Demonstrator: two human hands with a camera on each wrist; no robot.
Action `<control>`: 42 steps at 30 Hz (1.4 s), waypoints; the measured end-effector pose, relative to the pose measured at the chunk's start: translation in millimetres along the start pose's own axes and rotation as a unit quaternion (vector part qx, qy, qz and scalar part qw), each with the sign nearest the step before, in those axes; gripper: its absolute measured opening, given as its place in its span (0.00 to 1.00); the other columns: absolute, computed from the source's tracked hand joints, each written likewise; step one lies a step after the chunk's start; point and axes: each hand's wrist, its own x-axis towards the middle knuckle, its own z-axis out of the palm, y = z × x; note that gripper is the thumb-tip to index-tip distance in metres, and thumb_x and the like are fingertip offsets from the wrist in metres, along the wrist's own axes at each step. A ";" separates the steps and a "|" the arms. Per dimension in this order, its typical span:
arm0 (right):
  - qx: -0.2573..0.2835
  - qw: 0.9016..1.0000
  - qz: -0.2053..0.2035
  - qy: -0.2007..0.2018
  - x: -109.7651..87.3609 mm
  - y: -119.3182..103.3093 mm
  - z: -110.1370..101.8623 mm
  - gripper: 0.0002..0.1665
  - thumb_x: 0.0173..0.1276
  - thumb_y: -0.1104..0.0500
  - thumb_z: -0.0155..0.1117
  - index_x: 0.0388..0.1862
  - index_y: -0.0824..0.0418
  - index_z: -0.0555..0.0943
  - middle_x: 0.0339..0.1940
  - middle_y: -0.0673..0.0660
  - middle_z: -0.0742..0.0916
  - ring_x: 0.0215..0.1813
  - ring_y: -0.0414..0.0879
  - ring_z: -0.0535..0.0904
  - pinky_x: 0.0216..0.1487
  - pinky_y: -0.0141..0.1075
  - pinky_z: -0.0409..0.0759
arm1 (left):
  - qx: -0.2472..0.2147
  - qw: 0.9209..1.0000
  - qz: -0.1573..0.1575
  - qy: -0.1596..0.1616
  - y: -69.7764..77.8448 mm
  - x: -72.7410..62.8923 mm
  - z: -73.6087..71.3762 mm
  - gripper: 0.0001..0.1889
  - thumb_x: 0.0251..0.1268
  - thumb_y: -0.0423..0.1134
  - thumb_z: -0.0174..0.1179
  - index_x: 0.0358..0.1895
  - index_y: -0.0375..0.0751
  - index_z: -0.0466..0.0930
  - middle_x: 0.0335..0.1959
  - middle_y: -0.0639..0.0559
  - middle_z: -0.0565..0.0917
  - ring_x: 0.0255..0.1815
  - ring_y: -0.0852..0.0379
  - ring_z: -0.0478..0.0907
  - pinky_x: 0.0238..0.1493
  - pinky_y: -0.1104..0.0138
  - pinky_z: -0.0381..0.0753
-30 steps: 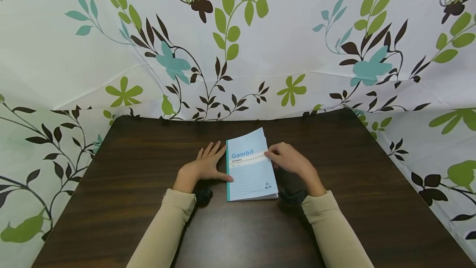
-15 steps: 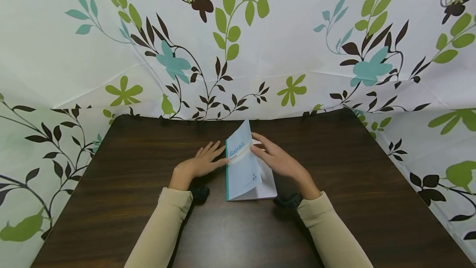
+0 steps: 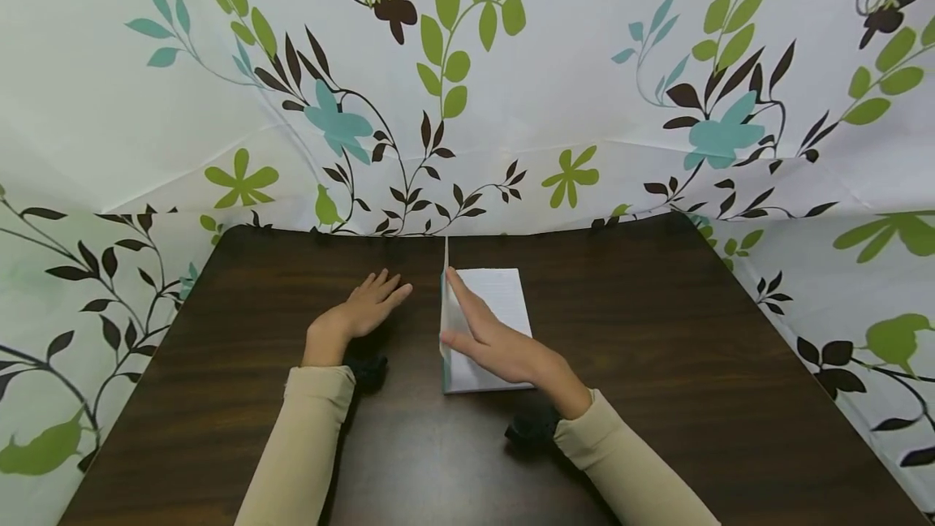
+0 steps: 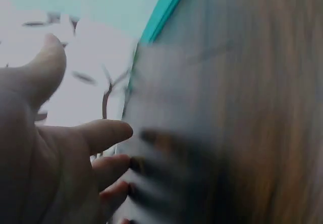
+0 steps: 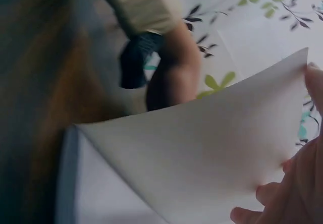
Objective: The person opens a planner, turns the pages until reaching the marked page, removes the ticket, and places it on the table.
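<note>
A notebook (image 3: 504, 291) lies on the table with its front cover (image 5: 202, 148) lifted nearly upright from the teal spine (image 4: 166, 9). White ruled paper shows inside. My right hand (image 3: 504, 347) reaches over that page, its fairly straight fingers touching the inner side of the cover. In the right wrist view, the cover bends near those fingers (image 5: 270, 193). To the left of the notebook, apart from it, my left hand (image 3: 358, 315) is low over the table with fingers extended, holding nothing. Whether it touches the tabletop I cannot tell.
The dark wooden table (image 3: 657, 331) extends to both sides of the notebook. Behind it hangs a white cloth (image 3: 511, 88) printed with leaves and flowers. Black devices sit at the left wrist (image 3: 368, 372) and the right wrist (image 3: 533, 428).
The cover has swung up and leftward from nearly closed to about upright, exposing the page. My right hand has moved left with it. My left hand has drawn away leftward from the notebook.
</note>
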 end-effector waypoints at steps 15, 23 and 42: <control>-0.177 0.983 0.025 -0.042 8.3 8.4 40.3 0.50 0.80 0.33 0.52 0.89 0.47 0.45 0.90 0.54 0.50 0.89 0.59 0.44 0.85 0.64 0.42 | -0.077 0.996 -0.048 -0.005 -34.9 -22.2 -32.9 0.49 0.77 0.75 0.20 0.86 0.42 0.34 0.87 0.33 0.33 0.86 0.30 0.23 0.79 0.27 0.30; -0.237 0.969 0.045 -0.055 7.5 11.3 50.1 0.45 0.80 0.32 0.50 0.88 0.40 0.49 0.90 0.55 0.51 0.90 0.59 0.42 0.84 0.66 0.40 | -0.081 0.994 -0.078 -0.004 -49.2 -31.0 -39.5 0.53 0.73 0.79 0.28 0.86 0.48 0.25 0.85 0.31 0.27 0.84 0.22 0.27 0.75 0.22 0.37; -0.250 0.962 0.097 -0.050 5.9 26.0 43.2 0.47 0.78 0.30 0.53 0.87 0.44 0.53 0.90 0.52 0.52 0.90 0.59 0.40 0.83 0.70 0.43 | 0.011 0.999 -0.038 0.016 -47.6 -27.0 -19.1 0.68 0.58 0.70 0.69 0.86 0.38 0.34 0.82 0.19 0.33 0.84 0.21 0.27 0.77 0.25 0.31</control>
